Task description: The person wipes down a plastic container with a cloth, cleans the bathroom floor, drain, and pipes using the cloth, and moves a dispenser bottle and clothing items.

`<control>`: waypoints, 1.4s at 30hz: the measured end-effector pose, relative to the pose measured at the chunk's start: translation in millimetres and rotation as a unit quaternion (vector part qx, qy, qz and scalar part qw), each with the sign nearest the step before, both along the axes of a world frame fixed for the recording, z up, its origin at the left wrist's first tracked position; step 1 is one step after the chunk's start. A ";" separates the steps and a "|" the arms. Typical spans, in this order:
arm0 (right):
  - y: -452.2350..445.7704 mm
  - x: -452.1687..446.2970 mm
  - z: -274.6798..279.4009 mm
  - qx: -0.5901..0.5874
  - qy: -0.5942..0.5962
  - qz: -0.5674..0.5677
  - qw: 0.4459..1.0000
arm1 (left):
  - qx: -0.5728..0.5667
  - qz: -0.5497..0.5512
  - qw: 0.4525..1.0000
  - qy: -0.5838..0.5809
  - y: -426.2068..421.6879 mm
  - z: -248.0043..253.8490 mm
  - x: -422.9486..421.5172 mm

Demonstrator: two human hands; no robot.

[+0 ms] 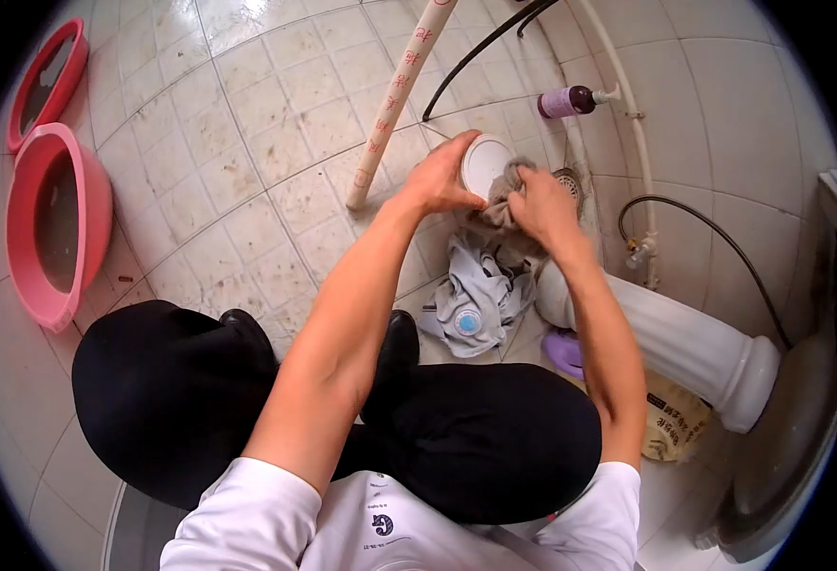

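Note:
My left hand (pixel 444 177) is closed around the left edge of a round white object (pixel 484 164) with a flat, disc-like face; I cannot tell if it is a lid or the end of a pipe. My right hand (pixel 544 206) grips a dirty grey-brown cloth (pixel 504 195) and presses it against the lower right of the white face. Just below both hands, a crumpled light-grey garment (pixel 480 297) with a round blue print lies on the tiles. A floor drain (pixel 568 187) shows partly behind my right hand.
A white pipe with red writing (pixel 399 105) stands left of my hands. A purple-labelled pump bottle (pixel 571 102) is by the wall. A white basin pedestal (pixel 661 343) is at right. Pink basins with murky water, one near (pixel 95 205) and one farther (pixel 20 90), sit left.

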State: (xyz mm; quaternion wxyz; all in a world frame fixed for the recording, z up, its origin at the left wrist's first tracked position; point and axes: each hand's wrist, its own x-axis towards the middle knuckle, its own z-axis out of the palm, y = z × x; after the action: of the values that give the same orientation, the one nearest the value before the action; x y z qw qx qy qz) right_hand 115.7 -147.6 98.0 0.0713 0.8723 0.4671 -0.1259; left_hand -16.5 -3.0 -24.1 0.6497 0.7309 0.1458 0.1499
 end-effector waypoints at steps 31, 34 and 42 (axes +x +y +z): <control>24.5 -22.5 -12.0 0.184 0.042 0.066 0.980 | -0.069 0.012 0.995 -0.072 -5.1 -6.1 10.8; 28.6 -26.6 -22.1 0.196 -0.027 0.012 0.980 | -0.002 0.026 0.999 -0.031 -7.3 -11.1 11.9; 41.9 -14.2 -28.4 0.115 -0.141 -0.087 0.979 | 0.030 0.031 0.999 0.002 -10.5 -7.7 13.2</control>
State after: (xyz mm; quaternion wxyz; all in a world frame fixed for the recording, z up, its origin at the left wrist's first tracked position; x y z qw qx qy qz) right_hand 101.6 -105.7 69.6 0.0246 0.9208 0.3864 0.0477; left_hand -3.3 -13.5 -31.8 0.6220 0.7458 0.1646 0.1726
